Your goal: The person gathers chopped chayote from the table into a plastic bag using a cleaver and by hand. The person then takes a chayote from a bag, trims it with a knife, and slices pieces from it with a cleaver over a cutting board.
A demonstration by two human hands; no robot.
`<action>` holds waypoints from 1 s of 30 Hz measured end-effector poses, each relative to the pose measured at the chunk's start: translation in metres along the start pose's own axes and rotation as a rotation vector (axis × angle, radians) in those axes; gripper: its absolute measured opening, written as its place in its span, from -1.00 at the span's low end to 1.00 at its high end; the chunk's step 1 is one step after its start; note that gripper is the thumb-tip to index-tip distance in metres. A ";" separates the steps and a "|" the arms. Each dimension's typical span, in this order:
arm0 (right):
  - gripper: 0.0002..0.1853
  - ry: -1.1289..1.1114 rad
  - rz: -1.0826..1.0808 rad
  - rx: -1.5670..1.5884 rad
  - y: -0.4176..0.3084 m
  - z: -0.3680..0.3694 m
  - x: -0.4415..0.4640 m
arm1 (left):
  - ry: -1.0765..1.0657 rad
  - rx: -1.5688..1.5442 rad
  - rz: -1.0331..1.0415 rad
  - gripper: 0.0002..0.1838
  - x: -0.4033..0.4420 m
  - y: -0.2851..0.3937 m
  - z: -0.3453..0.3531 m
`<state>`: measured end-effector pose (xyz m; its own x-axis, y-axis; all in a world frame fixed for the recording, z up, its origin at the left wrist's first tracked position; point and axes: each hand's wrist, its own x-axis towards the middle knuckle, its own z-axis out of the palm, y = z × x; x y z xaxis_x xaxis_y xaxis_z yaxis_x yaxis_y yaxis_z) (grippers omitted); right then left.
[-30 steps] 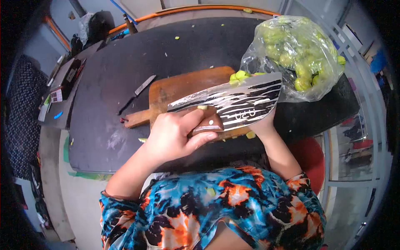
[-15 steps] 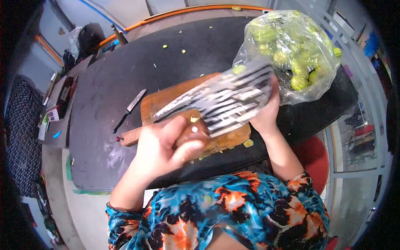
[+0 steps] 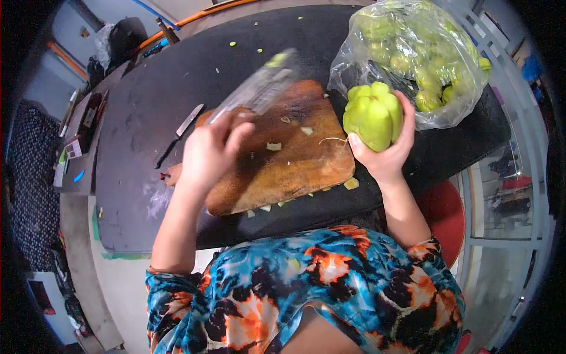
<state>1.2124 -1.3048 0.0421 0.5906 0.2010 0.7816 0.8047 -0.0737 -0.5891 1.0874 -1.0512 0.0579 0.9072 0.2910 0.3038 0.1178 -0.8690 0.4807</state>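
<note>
My left hand (image 3: 217, 144) is closed around a wide-bladed cleaver (image 3: 256, 88) above the left part of the wooden cutting board (image 3: 283, 171). Motion blurs the blade, and a bit of green clings near its tip. The handle is mostly hidden by my fingers. In my right hand (image 3: 386, 150) sits a light green, lobed chayote (image 3: 374, 118), raised off the table just right of the board. Pale scraps (image 3: 274, 146) lie on the board, and more trimmings (image 3: 351, 183) lie along its near edge.
A clear plastic bag (image 3: 466, 109) full of similar green chayotes stands at the table's back right. Left of the board lies a small knife (image 3: 177, 135) with a dark handle. The table (image 3: 135, 200) is black, with a red stool (image 3: 439, 212) below its right side.
My left hand has swung the cleaver left and away from my right hand. The chayote in my right hand has come into view. The view has shifted slightly.
</note>
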 end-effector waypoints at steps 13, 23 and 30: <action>-0.33 0.145 0.526 0.650 0.000 0.024 -0.003 | 0.061 -0.334 0.086 -0.60 -0.034 0.016 -0.020; -0.53 0.042 0.661 0.843 0.009 0.028 0.013 | 0.128 -0.495 0.089 -0.58 -0.061 0.003 -0.016; -0.28 -0.236 0.419 0.300 0.023 0.007 -0.008 | 0.163 -0.518 -0.019 -0.67 -0.073 -0.015 -0.021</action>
<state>1.2255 -1.3016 0.0213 0.7987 0.4295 0.4213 0.4312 0.0797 -0.8987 1.0114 -1.0509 0.0457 0.8277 0.3987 0.3949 -0.1182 -0.5640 0.8173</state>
